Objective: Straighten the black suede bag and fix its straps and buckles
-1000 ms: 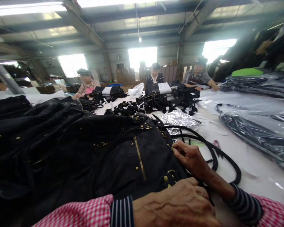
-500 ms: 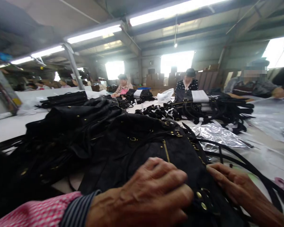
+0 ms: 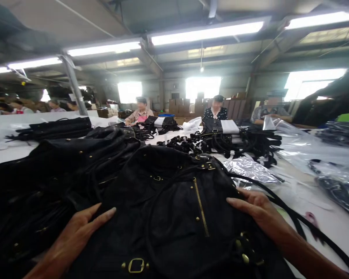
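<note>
A black handbag with brass buckles, studs and a slanting brass zip fills the front of the view. My left hand holds its left side, thumb on top, with the other fingers partly hidden by the bag. On the opposite side my right hand grips the edge, its thumb lying on the front panel and its fingers partly behind. Long black straps loop out over the right hand's side. More black bags are heaped against the left of this one.
Bundled black bags with a white paper band lie farther back. Crumpled silvery plastic and clear plastic bags cover the right part of the white table. Several people sit across the table, one in a polka-dot top.
My left hand has moved from over the bag's front to its left side. My right hand has shifted up a little along the right edge. The view has turned slightly right.
</note>
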Motion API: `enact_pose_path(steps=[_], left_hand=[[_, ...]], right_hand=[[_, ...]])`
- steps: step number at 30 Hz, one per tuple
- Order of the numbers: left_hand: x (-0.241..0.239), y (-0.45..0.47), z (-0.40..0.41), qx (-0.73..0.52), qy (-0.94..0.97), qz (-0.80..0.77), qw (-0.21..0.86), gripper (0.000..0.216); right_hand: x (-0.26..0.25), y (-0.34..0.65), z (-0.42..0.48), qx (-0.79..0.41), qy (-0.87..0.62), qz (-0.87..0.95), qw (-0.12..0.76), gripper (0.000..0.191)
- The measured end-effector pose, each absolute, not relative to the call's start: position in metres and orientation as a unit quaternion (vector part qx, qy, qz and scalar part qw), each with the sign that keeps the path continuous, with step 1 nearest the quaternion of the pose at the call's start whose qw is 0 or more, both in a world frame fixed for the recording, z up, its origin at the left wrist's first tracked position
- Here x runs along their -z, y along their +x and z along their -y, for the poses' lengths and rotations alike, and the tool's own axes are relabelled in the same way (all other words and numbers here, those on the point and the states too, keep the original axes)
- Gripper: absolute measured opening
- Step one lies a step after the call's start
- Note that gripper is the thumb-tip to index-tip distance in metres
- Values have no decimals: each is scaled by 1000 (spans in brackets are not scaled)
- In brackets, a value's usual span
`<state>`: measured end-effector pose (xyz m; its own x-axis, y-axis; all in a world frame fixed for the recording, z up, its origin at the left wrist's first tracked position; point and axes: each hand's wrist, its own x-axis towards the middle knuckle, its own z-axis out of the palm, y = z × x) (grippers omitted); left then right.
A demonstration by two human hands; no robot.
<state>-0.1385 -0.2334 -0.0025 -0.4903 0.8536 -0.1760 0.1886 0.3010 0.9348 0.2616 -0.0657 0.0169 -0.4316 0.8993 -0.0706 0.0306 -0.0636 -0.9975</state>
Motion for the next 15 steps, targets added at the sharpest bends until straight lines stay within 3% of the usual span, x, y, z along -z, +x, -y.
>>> enact_pose_path(steps=[6, 9, 11, 13, 15], left_hand=[[-43, -138, 218, -504, 347, -698, 373, 62], [-22, -133, 205, -454, 377, -716, 374, 54], [0, -128, 200, -395, 446, -740, 313, 50], [17, -127, 199, -329, 505, -762, 238, 51], [24, -131, 201, -266, 513, -796, 179, 55]], right_hand=[[-42, 301, 85, -571, -461, 574, 363, 51], [-20, 309, 89, -629, -479, 520, 322, 49], [4, 308, 85, -659, -477, 505, 288, 49], [29, 312, 77, -616, -508, 537, 272, 53], [53, 322, 65, -484, -574, 598, 281, 58]])
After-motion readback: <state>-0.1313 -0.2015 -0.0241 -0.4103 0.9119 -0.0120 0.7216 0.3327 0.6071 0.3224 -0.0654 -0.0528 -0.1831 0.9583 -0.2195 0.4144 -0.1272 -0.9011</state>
